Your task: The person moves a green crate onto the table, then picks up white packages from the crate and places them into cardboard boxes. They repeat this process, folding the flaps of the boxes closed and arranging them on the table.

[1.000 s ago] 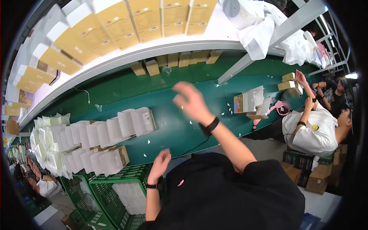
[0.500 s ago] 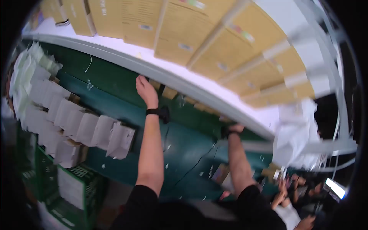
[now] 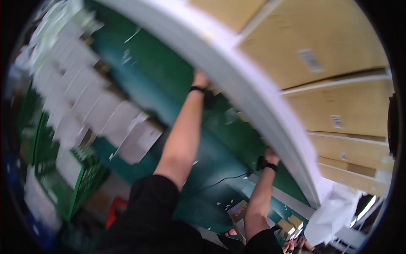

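My left hand (image 3: 201,79) is at the lower edge of a pale shelf (image 3: 237,84), its fingers hidden there. Further right along the same edge is my right hand (image 3: 272,156), its fingers also out of sight. Each wrist wears a black strap with a small dark block on it. Several brown cardboard boxes (image 3: 313,46) stand in a row on the shelf. Beneath its edge, between my hands, small brown carton pieces (image 3: 242,117) show in part. Motion blur and the shelf edge hide whether either hand grips anything.
Open pale-grey cartons (image 3: 137,139) stand in rows on the green work surface (image 3: 211,152) at left. Green plastic crates (image 3: 78,182) are below them. A black cable (image 3: 224,179) crosses the surface. White plastic sheeting (image 3: 332,213) hangs at the shelf's right end, near other people's hands (image 3: 296,244).
The view has turned and come closer to the shelf boxes. My left hand's fingers, partly visible before, are now hidden at the shelf edge. My right hand stays by that edge.
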A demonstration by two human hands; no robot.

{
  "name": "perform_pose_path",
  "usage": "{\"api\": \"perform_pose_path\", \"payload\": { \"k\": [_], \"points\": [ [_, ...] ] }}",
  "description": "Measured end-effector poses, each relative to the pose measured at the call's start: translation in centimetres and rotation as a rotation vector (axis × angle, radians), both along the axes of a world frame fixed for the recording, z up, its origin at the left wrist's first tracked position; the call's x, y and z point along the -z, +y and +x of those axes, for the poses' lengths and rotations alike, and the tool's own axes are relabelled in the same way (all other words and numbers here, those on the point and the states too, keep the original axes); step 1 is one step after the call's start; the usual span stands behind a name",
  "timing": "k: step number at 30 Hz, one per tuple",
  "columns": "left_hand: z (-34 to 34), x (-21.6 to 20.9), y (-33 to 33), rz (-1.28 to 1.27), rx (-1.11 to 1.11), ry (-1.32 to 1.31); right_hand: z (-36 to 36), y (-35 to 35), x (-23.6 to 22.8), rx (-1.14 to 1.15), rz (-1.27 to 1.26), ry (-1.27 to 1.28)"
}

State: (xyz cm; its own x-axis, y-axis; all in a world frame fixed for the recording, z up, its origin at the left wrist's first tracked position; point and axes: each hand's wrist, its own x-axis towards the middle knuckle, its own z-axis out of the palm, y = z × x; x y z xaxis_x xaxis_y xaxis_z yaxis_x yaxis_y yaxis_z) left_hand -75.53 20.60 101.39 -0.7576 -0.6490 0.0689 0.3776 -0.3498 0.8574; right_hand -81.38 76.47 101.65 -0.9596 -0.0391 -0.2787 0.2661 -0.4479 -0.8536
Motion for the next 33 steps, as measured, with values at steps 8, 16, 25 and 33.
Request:
{"api": "perform_pose_path", "payload": {
  "k": [8, 16, 25, 33],
  "points": [
    [4.0, -16.3, 4.1, -0.066, -0.341, -0.529, 9.6, -4.0, -17.1, 0.036, 0.096, 0.021],
    [12.6, -22.9, 3.8, -0.106, -0.217, -0.581, 24.3, -4.7, -17.8, 0.213, 0.063, -0.129],
    [18.5, -20.6, 6.6, -0.136, -0.091, -0.513, 35.4, -2.6, -19.4, 0.345, 0.028, -0.137],
    [24.9, -21.2, 15.4, -0.007, 0.005, -0.602, 40.2, 4.8, -16.4, 0.499, 0.009, -0.117]
  ]
}}
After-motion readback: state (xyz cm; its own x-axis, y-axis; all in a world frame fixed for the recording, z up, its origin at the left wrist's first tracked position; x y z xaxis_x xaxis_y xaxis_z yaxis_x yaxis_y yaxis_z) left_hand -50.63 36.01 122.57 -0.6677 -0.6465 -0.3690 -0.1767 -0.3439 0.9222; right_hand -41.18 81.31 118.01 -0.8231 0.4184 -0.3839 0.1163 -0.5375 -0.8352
